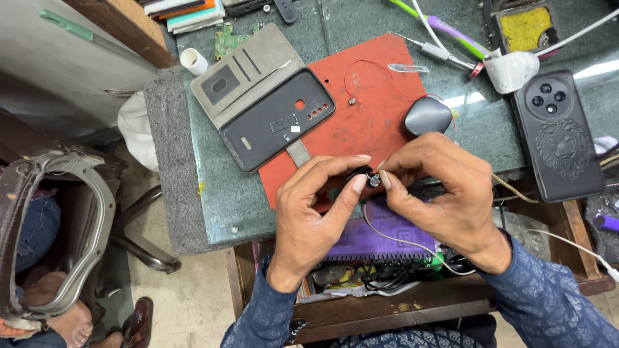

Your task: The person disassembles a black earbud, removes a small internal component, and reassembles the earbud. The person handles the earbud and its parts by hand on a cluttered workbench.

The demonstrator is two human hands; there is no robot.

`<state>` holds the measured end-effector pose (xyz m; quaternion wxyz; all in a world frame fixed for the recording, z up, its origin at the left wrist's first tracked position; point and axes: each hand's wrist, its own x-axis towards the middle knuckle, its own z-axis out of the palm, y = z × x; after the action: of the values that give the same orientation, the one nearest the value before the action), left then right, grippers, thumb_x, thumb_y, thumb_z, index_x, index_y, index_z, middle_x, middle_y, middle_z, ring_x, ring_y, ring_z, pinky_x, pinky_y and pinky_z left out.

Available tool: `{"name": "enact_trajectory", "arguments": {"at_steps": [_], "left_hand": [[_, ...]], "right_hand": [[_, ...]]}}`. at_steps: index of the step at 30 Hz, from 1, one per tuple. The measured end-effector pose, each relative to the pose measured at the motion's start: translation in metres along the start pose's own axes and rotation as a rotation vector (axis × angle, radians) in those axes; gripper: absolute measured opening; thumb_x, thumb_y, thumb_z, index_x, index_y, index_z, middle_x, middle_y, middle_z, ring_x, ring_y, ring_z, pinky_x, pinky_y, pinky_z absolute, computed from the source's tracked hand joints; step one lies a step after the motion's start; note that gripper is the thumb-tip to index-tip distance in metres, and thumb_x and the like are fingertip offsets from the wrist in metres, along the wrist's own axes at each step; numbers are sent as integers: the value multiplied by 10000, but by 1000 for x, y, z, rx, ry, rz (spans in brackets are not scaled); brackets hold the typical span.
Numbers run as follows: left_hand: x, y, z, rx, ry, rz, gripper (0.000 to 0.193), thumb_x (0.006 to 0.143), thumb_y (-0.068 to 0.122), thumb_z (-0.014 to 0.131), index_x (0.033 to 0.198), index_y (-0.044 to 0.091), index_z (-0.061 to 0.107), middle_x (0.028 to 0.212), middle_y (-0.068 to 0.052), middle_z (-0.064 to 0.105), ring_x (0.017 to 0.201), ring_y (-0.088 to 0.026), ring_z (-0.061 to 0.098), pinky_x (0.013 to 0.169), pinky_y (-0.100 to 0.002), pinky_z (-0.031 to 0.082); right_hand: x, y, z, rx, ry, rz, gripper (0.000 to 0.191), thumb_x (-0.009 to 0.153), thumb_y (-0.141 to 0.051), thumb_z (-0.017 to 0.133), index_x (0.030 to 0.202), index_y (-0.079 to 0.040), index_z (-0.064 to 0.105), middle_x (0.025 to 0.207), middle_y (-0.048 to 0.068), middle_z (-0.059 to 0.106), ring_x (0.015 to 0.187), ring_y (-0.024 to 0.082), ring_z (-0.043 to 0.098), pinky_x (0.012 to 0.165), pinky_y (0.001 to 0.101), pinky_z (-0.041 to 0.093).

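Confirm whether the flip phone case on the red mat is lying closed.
No: the flip phone case lies spread open on the red mat, its grey cover folded out beside the black shell.

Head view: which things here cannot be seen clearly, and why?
- Small black part: pinched between left hand and right hand; fingertips cover most of it, so its kind stays unclear.
- Thin wire: its upper end vanishes under the right hand.
- Green circuit board: partly hidden by the open flip phone case.
- Yellow sponge tray: cut off by the top edge.
- Screw-like bit on the red mat: too small to identify.
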<state>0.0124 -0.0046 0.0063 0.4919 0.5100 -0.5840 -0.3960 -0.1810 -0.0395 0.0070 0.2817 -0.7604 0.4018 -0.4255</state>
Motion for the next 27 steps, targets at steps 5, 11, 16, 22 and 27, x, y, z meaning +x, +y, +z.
{"name": "enact_trajectory", "arguments": {"at_steps": [5,11,16,22,27], "left_hand": [[3,-1,-3,-101,-63,-52,203,979,78,693,1177,52,727,1040,-32,733,912,-92,754,745,-225,617],[2,-2,-4,-142,-80,-123,206,971,76,693,1169,34,732,1045,-43,722,887,-100,735,713,-228,607],[2,-2,-4,-135,-67,-51,209,992,77,690,1193,32,726,1076,-52,731,932,-111,747,797,-242,617],[4,0,-3,24,7,-28,208,984,114,706,1183,63,742,1015,-46,745,871,-100,755,762,-240,610],[5,1,-5,244,93,54,214,973,134,727,1178,72,742,966,-49,724,764,-110,703,677,-258,561]], "right_hand": [[2,2,1,-8,11,-30,122,870,5,781,956,-15,697,936,62,697,818,119,687,689,232,557],[0,1,2,-3,10,-19,121,870,4,779,959,-13,699,944,68,702,822,125,691,691,233,567],[2,2,3,12,2,1,101,895,-2,764,972,-10,699,957,67,704,824,117,696,685,228,572],[5,-1,2,0,-4,52,103,933,-17,724,1033,1,709,987,67,706,805,104,687,667,220,536],[7,-5,2,-45,25,134,136,953,-27,712,1088,-9,716,950,54,697,780,102,673,660,236,516]]}}
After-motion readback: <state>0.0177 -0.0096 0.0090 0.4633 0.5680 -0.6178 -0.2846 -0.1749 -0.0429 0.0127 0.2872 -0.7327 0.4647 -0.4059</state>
